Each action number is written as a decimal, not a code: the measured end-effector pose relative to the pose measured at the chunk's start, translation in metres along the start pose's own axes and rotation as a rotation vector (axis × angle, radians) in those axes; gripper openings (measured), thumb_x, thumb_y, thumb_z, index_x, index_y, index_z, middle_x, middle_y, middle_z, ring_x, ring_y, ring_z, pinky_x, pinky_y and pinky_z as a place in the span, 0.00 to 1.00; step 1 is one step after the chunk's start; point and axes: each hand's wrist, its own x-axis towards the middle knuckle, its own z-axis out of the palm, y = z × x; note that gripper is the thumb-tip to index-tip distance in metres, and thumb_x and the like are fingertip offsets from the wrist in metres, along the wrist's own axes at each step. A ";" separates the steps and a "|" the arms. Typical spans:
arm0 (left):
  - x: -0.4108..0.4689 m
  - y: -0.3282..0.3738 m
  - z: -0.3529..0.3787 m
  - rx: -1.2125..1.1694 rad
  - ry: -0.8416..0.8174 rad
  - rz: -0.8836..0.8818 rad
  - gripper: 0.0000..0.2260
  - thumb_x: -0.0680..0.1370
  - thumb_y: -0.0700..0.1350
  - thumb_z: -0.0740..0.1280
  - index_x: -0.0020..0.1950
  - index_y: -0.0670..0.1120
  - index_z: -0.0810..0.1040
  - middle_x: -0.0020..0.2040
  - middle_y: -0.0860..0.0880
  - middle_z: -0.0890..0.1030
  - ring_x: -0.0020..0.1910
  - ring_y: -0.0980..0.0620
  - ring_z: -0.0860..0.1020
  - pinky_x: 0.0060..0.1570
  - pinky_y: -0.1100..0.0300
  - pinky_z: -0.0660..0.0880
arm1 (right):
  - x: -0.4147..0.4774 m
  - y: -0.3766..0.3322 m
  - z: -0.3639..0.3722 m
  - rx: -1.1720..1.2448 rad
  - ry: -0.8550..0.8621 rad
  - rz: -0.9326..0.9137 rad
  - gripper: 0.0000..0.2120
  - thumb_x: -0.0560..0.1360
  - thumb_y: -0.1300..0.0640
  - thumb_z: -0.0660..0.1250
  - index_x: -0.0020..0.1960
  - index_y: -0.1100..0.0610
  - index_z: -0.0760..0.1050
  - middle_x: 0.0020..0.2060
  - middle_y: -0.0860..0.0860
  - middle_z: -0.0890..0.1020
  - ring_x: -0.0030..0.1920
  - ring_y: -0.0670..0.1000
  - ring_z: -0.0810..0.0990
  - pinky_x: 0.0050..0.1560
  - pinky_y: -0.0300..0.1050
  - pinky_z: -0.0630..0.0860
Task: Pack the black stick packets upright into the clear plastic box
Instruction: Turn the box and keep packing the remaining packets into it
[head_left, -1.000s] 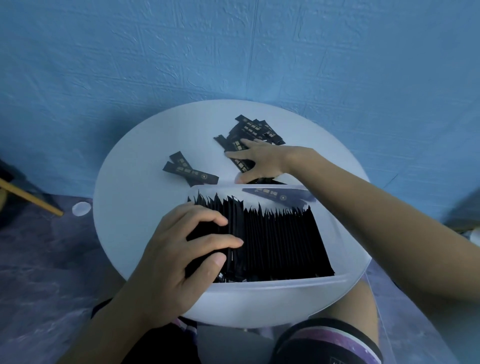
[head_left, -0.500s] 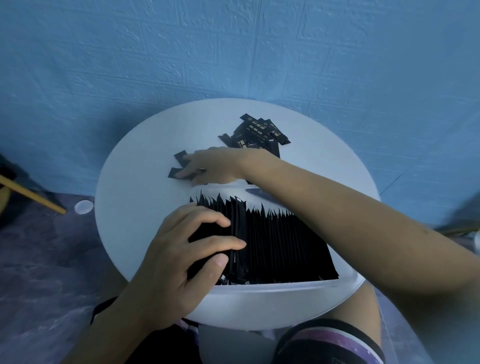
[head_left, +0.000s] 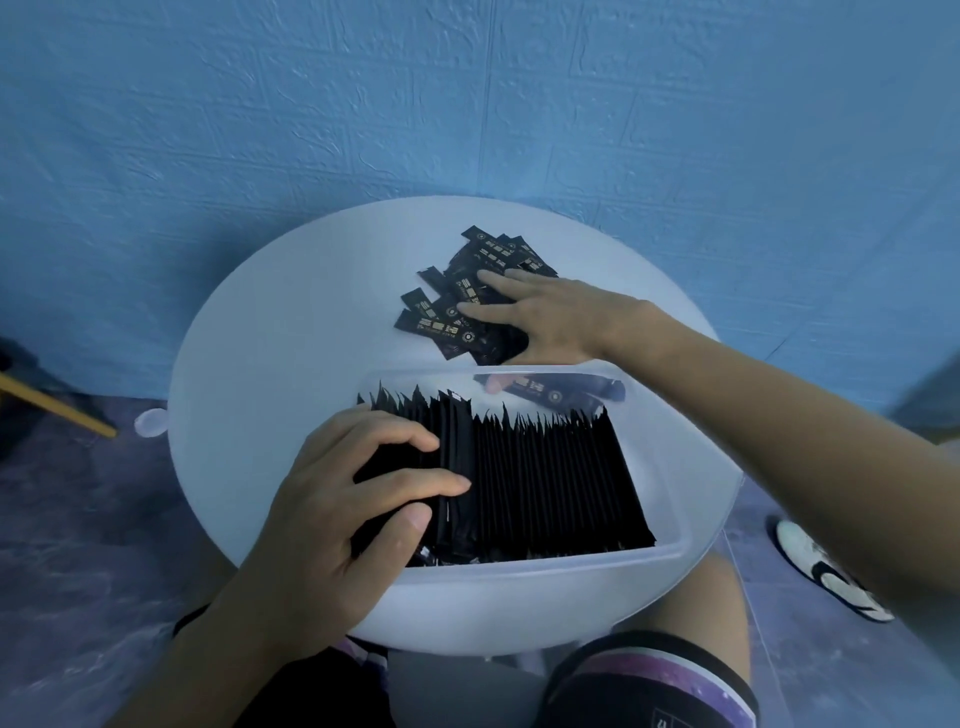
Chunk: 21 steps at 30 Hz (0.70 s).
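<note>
A clear plastic box (head_left: 519, 582) stands on the near half of the round white table (head_left: 249, 364). A long row of black stick packets (head_left: 550, 483) stands upright in it. My left hand (head_left: 332, 519) grips the left end of that row, fingers curled over the tops and thumb on the near side. Behind the box, a loose pile of black packets (head_left: 488, 249) lies flat on the table. My right hand (head_left: 550, 317) presses on this pile with straight fingers. One more packet (head_left: 550, 395) lies flat at the box's far wall.
A blue textured wall rises right behind the table. On the floor lie a white shoe (head_left: 821, 571) at the right, a yellow rod (head_left: 57, 410) at the left and a small white disc (head_left: 150, 422). My knees sit under the table's near edge.
My right hand reached left to two stray packets, then slid them right to join the loose pile. My left hand has kept its grip on the row.
</note>
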 end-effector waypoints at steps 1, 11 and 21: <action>0.000 0.000 0.000 0.000 0.000 0.000 0.15 0.80 0.47 0.60 0.57 0.51 0.86 0.60 0.52 0.78 0.64 0.47 0.74 0.67 0.51 0.67 | -0.001 0.002 0.004 0.002 -0.007 -0.001 0.49 0.67 0.19 0.57 0.80 0.35 0.44 0.82 0.48 0.43 0.82 0.54 0.47 0.80 0.55 0.52; 0.001 0.000 0.001 -0.019 0.009 -0.003 0.15 0.80 0.46 0.60 0.56 0.51 0.86 0.59 0.51 0.78 0.63 0.46 0.75 0.64 0.47 0.69 | 0.015 0.031 0.021 0.180 0.248 0.096 0.41 0.75 0.25 0.53 0.82 0.44 0.53 0.82 0.53 0.54 0.81 0.54 0.54 0.79 0.54 0.55; -0.001 -0.003 -0.002 -0.010 0.025 -0.003 0.14 0.79 0.46 0.61 0.56 0.51 0.86 0.60 0.51 0.78 0.65 0.47 0.75 0.67 0.49 0.68 | 0.044 0.038 0.039 0.420 0.212 0.318 0.38 0.77 0.26 0.50 0.82 0.43 0.50 0.82 0.51 0.50 0.82 0.54 0.46 0.80 0.57 0.47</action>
